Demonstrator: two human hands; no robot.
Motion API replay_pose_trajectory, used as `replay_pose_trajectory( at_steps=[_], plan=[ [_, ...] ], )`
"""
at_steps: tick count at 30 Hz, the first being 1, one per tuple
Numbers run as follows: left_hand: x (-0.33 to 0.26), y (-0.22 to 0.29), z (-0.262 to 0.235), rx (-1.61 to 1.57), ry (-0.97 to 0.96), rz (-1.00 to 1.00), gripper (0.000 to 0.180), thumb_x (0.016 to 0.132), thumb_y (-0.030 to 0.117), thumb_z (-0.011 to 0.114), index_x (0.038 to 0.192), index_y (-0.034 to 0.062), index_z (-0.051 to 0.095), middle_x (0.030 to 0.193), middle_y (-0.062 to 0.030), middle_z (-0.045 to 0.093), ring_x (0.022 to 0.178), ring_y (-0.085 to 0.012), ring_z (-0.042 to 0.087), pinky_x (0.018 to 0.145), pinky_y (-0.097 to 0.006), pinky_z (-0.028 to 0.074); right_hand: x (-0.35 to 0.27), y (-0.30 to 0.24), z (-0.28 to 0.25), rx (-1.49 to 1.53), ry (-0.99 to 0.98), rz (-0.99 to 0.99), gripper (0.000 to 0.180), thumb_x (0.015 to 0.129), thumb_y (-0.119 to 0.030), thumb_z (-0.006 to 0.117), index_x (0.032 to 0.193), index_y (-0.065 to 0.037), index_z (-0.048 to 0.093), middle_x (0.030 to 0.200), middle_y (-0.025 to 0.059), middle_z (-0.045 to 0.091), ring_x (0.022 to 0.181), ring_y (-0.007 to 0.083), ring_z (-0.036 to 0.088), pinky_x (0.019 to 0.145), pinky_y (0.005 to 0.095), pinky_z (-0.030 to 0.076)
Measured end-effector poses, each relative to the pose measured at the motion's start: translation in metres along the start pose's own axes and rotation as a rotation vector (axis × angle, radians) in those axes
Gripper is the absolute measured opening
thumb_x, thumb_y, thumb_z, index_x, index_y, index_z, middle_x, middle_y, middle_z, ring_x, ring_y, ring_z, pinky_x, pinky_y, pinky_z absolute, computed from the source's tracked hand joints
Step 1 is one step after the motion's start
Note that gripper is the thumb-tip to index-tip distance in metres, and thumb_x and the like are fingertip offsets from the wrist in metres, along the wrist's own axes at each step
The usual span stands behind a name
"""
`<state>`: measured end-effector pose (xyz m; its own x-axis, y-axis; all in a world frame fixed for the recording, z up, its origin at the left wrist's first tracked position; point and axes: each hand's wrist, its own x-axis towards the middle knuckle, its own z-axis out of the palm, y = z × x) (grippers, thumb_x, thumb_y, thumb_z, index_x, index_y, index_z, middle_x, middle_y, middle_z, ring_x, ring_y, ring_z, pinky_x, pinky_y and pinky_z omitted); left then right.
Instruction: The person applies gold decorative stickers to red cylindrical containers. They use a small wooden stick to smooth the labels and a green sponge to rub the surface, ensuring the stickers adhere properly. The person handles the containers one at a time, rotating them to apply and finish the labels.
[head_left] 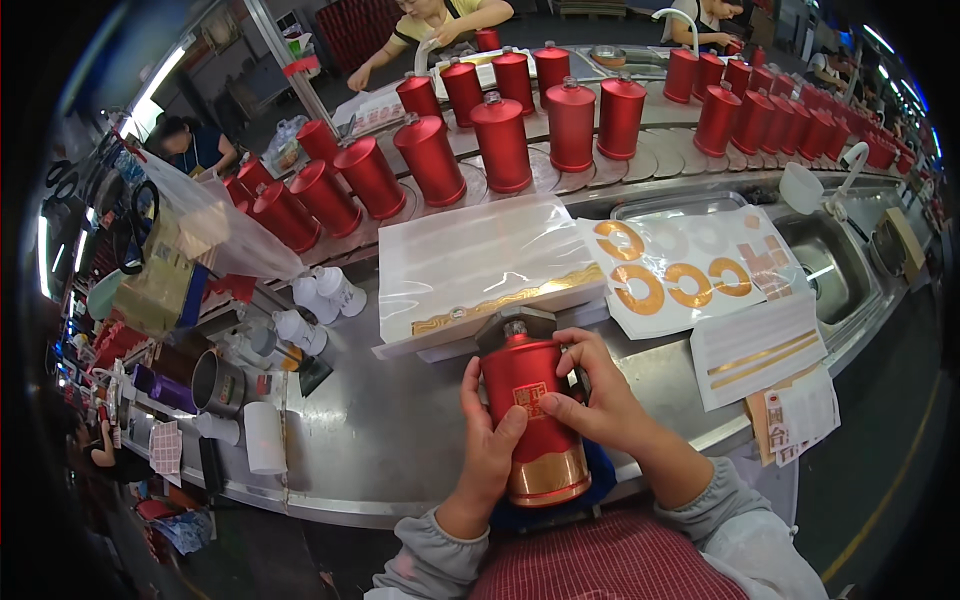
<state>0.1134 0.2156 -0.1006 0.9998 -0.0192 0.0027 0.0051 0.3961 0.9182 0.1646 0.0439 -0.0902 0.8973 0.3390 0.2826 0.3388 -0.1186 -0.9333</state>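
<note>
Left hand [490, 440] wraps the side of a red bottle [532, 415], thumb laid across its front, fingers curled round behind. Right hand [597, 395] presses from the other side, thumb and fingertips bearing on the square gold label [529, 398] at mid-body. Both hands closed on the bottle; neither spread.

Bottle lies tilted, neck pointing away from the person, gold-banded base [548, 478] toward the lap, over a blue pad [598, 470] at the near edge of the steel worktable [400, 430].

Handling, as a guess: rigid cylinder, matte red coat, probably ceramic or glass under it, so weighty and breakable if dropped on steel. The matte body looks to give fair friction; the polished gold band looks slicker. Best hold seems the mid-body, two hands opposed, as here; the narrow neck looks a poor place to carry it.

Just beyond the neck: a white tray under clear film [480, 265] with a gold strip. To its right, sheets of gold ring stickers [690, 270]. Farther back, rows of like red bottles [500, 140] on a curved conveyor. Other workers beyond.
</note>
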Motion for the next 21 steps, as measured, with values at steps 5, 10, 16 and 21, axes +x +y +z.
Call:
replay_pose_trajectory(
  at_steps=[5,10,16,21],
  plan=[
    [0.001,-0.002,-0.006,0.021,0.002,0.013,0.085,0.093,0.023,0.061,0.15,0.0029,0.002,0.148,-0.016,0.023,0.132,-0.0239,0.038,0.107,-0.036,0.038,0.001,0.001,0.003,-0.003,-0.003,0.0,0.04,0.08,-0.027,0.076,0.101,-0.007,0.048,0.133,0.0219,0.041,0.124,0.0302,0.041,0.105,0.0399,0.032],
    [-0.001,0.002,-0.006,-0.003,-0.004,-0.006,0.085,0.094,0.023,0.06,0.15,0.0034,0.0,0.148,-0.0167,0.025,0.131,-0.0236,0.04,0.106,-0.036,0.039,0.0,-0.007,-0.004,-0.079,0.101,-0.015,0.03,0.087,-0.012,0.066,0.11,-0.002,0.049,0.127,0.0202,0.05,0.119,0.0231,0.051,0.082,0.0319,0.05],
    [0.0,0.005,-0.007,-0.003,-0.03,-0.017,0.087,0.093,0.022,0.061,0.15,0.0042,-0.002,0.146,-0.0179,0.028,0.129,-0.0231,0.042,0.105,-0.036,0.04,0.001,-0.04,-0.022,0.146,0.09,0.245,0.022,0.091,-0.012,0.059,0.108,-0.002,0.05,0.098,0.0119,0.064,0.091,0.0181,0.061,0.075,0.031,0.05],
    [0.0,0.01,-0.008,0.043,-0.009,-0.016,0.088,0.093,0.021,0.062,0.15,0.0032,-0.002,0.146,-0.0183,0.028,0.129,-0.0231,0.041,0.107,-0.037,0.038,0.014,-0.029,0.003,0.099,0.019,0.281,0.026,0.089,-0.021,0.064,0.1,-0.002,0.051,0.082,0.0059,0.059,0.075,0.0112,0.055,0.065,0.0285,0.047]
  ],
)
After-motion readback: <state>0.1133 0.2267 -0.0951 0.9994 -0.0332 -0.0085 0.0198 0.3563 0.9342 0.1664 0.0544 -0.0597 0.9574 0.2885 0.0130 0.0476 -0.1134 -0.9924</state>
